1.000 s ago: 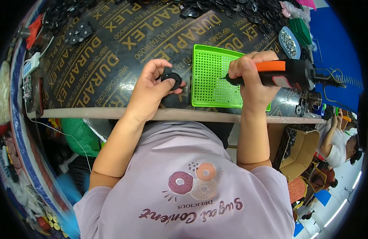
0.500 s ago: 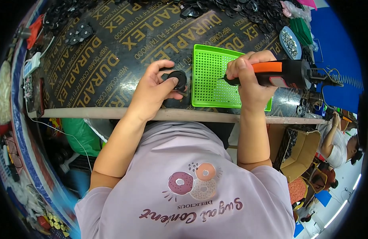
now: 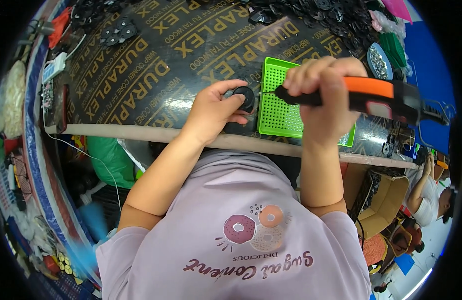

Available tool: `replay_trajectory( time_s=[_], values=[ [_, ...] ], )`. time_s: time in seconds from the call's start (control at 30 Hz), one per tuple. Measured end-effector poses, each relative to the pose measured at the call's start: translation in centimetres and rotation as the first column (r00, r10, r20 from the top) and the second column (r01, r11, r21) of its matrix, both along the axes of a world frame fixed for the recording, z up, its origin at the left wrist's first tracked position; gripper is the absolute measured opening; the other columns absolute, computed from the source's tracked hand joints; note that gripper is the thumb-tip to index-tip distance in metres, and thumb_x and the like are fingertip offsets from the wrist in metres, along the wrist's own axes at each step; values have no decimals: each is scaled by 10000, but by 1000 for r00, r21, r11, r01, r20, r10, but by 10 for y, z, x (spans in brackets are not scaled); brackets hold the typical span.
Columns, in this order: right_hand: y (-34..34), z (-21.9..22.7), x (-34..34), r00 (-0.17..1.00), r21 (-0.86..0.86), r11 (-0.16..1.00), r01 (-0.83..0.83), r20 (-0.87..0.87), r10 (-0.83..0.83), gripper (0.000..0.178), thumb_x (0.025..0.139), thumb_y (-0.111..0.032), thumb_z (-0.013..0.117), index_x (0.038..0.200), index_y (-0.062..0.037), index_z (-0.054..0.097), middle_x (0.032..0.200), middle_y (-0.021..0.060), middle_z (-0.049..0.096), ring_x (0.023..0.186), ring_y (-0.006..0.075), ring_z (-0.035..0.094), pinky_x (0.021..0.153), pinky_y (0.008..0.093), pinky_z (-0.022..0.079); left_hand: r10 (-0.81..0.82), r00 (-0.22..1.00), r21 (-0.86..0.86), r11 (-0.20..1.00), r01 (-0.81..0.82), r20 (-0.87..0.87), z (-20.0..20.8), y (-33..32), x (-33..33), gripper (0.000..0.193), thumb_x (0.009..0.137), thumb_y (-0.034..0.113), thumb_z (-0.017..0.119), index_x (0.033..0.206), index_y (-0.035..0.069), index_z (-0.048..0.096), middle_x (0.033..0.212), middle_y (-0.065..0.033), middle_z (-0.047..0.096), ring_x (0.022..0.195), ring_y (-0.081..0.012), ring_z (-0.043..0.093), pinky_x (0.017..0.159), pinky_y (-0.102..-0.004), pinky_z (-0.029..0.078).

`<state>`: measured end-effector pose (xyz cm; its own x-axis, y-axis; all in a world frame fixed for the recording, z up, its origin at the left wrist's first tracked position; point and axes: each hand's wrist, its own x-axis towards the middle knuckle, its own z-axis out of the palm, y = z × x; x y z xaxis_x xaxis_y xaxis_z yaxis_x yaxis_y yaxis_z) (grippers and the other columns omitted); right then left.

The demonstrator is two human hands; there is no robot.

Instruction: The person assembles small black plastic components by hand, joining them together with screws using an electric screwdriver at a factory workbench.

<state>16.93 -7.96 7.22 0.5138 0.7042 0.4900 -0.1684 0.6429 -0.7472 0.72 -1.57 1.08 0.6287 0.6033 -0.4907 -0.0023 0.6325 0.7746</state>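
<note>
My left hand (image 3: 212,111) pinches a round black plastic part (image 3: 245,99) between thumb and fingers, just above the tabletop. Wrapped around a black and orange electric screwdriver (image 3: 373,91) is my right hand (image 3: 323,92), blurred by motion. The tool lies nearly level, its thin bit pointing left at the black part; a small gap seems to separate the two. Beneath the screwdriver and right hand sits a green perforated tray (image 3: 281,117), partly covered by them.
A dark printed tabletop (image 3: 156,95) has a pale front edge. Black parts (image 3: 336,17) are heaped at the back, with a small cluster (image 3: 118,34) at the far left. A bowl of small metal pieces (image 3: 378,60) stands at right. Cardboard boxes (image 3: 383,202) and another person are beyond.
The screwdriver has moved left, bringing its bit from over the tray close to the black part. My left hand still holds the part. The whole view has shifted slightly.
</note>
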Motion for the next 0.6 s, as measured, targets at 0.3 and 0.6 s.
replay_trajectory(
  time_s=[0.3,0.6],
  values=[
    [18,-5,-17,974,-147,989,18,224,15,161,850,116,518,900,-24,458,664,117,540,529,195,540,583,365,505,7,1000,3,1000,-7,-13,4,0,1,321,896,43,575,1205,-35,545,900,-123,664,718,-165,673,578,-240,572],
    [18,-11,-18,887,-153,987,55,461,22,213,816,147,552,878,-36,461,675,107,567,557,153,572,577,325,516,-11,1000,21,1000,11,-6,-3,1,-2,301,902,35,568,1195,-31,554,908,-132,663,713,-171,676,576,-243,573]
  ],
)
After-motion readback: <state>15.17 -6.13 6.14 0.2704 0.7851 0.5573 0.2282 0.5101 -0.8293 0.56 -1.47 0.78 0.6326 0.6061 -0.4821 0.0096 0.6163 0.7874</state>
